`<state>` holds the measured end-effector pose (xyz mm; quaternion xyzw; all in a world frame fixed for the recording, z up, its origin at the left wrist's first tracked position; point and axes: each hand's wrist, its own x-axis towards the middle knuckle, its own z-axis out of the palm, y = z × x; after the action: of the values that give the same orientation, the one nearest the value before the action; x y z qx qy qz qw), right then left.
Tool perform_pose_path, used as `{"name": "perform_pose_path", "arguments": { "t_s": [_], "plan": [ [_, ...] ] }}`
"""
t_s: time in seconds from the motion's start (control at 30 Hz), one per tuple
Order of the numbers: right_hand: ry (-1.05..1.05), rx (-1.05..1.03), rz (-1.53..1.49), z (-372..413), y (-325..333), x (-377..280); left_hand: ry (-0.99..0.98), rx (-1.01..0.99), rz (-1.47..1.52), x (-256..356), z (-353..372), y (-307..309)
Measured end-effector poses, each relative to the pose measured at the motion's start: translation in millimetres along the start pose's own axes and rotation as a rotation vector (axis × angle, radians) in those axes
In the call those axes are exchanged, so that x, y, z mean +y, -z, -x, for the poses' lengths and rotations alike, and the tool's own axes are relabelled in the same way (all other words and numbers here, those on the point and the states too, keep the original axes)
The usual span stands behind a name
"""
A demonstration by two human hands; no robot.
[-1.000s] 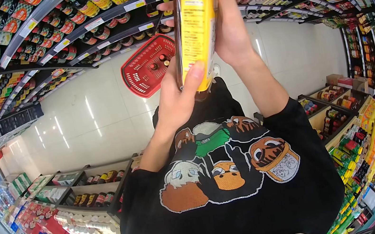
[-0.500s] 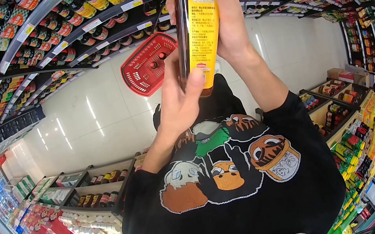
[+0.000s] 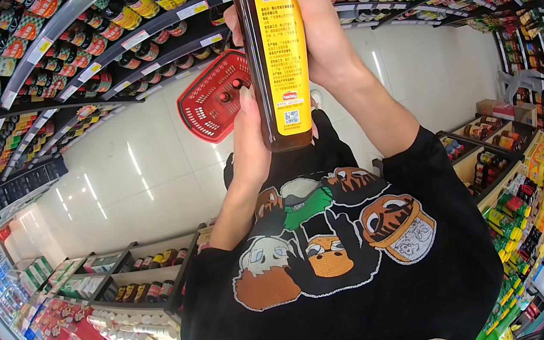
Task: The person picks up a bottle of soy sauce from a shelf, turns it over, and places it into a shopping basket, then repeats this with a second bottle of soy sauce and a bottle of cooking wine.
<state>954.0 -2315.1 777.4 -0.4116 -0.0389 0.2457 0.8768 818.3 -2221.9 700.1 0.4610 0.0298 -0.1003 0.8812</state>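
A dark glass bottle with a tall yellow label (image 3: 285, 57) stands in front of my chest, its base toward me and its top cut off by the frame's upper edge. My left hand (image 3: 248, 142) holds the bottle low on its left side, thumb along the glass and fingers hidden behind. Higher up, my right hand (image 3: 313, 18) wraps round the bottle from the right. Small print and a square code show on the label. Behind it, partly covered by the bottle and my left hand, a red shopping basket (image 3: 204, 106) rests on the floor with dark round-topped items in it.
Shelves (image 3: 123, 52) of bottles curve across the top. Low bins of jars (image 3: 149, 260) stand at the lower left, others (image 3: 489, 132) at the right beside yellow and green packets (image 3: 512, 220). Pale tiled floor (image 3: 140, 174) lies between. Another person (image 3: 529, 79) is at the far right.
The bottle has shifted slightly left and its label faces me more squarely. My left thumb has moved off the label to the bottle's side. More of the other person shows at the right.
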Motion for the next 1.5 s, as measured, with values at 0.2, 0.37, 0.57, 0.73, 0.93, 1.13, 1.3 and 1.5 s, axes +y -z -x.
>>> {"name": "perform_pose_path", "arguments": {
  "t_s": [0.2, 0.37, 0.57, 0.73, 0.93, 1.13, 1.3, 1.5],
  "plan": [
    [0.008, -0.126, 0.008, 4, 6, 6, -0.068, 0.053, -0.157, -14, 5, 7],
    [0.048, -0.159, 0.013, 7, 5, 6, -0.151, 0.055, -0.242, -11, 7, 0],
    [0.005, -0.246, 0.045, 9, 14, 8, -0.148, 0.072, -0.254, -25, 11, 10],
    [0.193, -0.200, 0.189, 15, 5, 6, -0.177, 0.079, -0.314, -24, 14, 9],
    [0.208, -0.312, 0.008, 11, 12, 13, -0.177, 0.104, -0.338, -22, 20, 9],
    [-0.012, -0.751, -0.808, -8, 11, 10, -0.232, 0.024, -0.275, 5, 22, -6],
    [-0.102, -0.733, -0.945, -3, 22, 8, -0.253, -0.177, -0.159, 10, 26, -20],
    [-0.172, -0.774, -1.045, -4, 22, 9, -0.103, -0.165, -0.282, 15, 25, -24]
  ]
}}
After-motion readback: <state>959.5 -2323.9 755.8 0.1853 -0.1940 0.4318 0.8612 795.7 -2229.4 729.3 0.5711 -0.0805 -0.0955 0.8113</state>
